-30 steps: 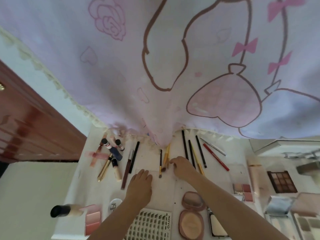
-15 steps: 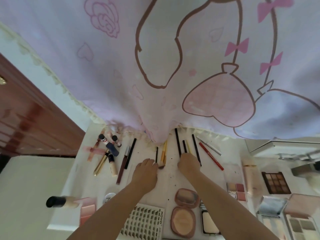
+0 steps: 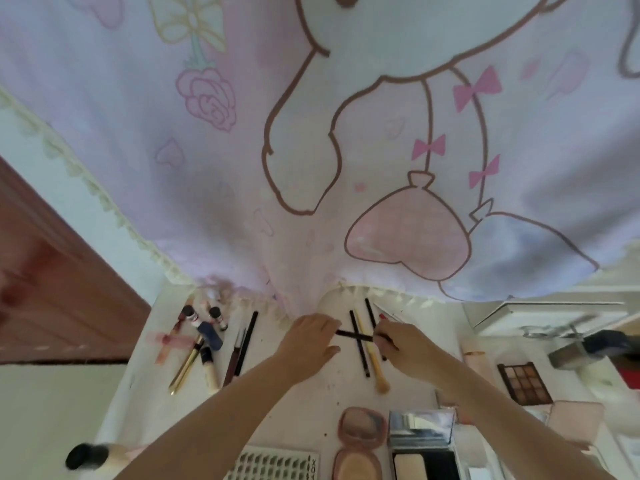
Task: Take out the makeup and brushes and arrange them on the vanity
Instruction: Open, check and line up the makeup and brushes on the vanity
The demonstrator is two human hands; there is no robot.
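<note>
My left hand (image 3: 308, 341) and my right hand (image 3: 405, 342) meet over the white vanity top (image 3: 277, 386). Between them a thin black pencil (image 3: 353, 336) lies crosswise, with my left fingers pinching one end and my right fingers closed on the other. It crosses over a black pencil (image 3: 360, 355) and a gold-handled brush (image 3: 374, 362) that lie lengthwise. Another black pencil (image 3: 371, 311) lies just behind. To the left are small tubes (image 3: 188, 315), a blue tube (image 3: 210, 336), a gold pen (image 3: 185, 367) and dark pencils (image 3: 242, 344).
A pink printed curtain (image 3: 346, 150) hangs down to the back of the vanity. Near me lie a pink compact (image 3: 362, 427), a lash tray (image 3: 273, 465) and a mirrored powder case (image 3: 420, 445). An eyeshadow palette (image 3: 523, 382) is at the right, a black-capped bottle (image 3: 86, 455) at the left edge.
Both hands moved toward the curtain and took hold of a thin black pencil, now turned crosswise over the others. The camera tilted up.
</note>
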